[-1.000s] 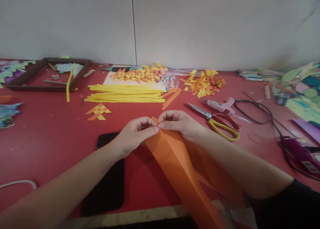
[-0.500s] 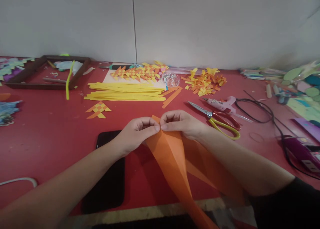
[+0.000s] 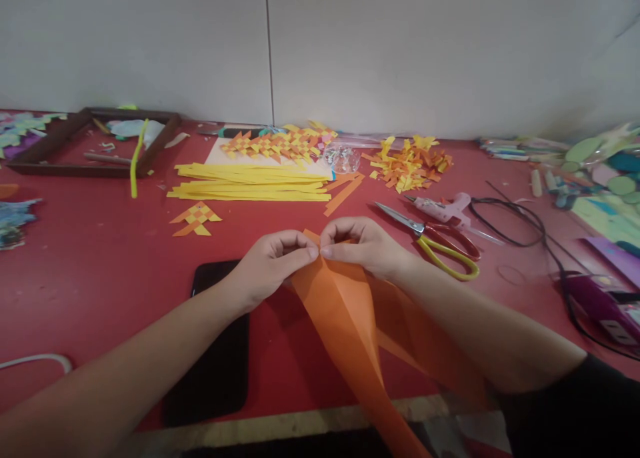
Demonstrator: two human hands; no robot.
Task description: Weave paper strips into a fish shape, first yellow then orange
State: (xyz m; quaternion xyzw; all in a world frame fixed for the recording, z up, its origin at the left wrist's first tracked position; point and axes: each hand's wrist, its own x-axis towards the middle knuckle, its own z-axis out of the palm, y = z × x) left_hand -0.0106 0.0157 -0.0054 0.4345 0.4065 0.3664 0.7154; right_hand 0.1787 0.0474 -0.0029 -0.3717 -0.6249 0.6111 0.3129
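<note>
Sheet of creased orange paper [image 3: 345, 305]: centre, drooping past the near edge of the smooth red tabletop [image 3: 125, 265] | bare left hand [image 3: 273, 261], bare right hand [image 3: 367, 248]: both pinching its far end, thumbs close | care: level pinches, even pressure, no twisting.

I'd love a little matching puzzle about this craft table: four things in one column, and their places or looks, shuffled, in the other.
Column one
1. orange paper
2. scissors
3. woven fish
4. flat black device

Column two
A. orange-and-yellow checks
B. partly hidden by the left forearm
C. held in the left hand and the right hand
D. lying beside the pink glue gun

Right pairs: 1-C, 2-D, 3-A, 4-B.
</note>
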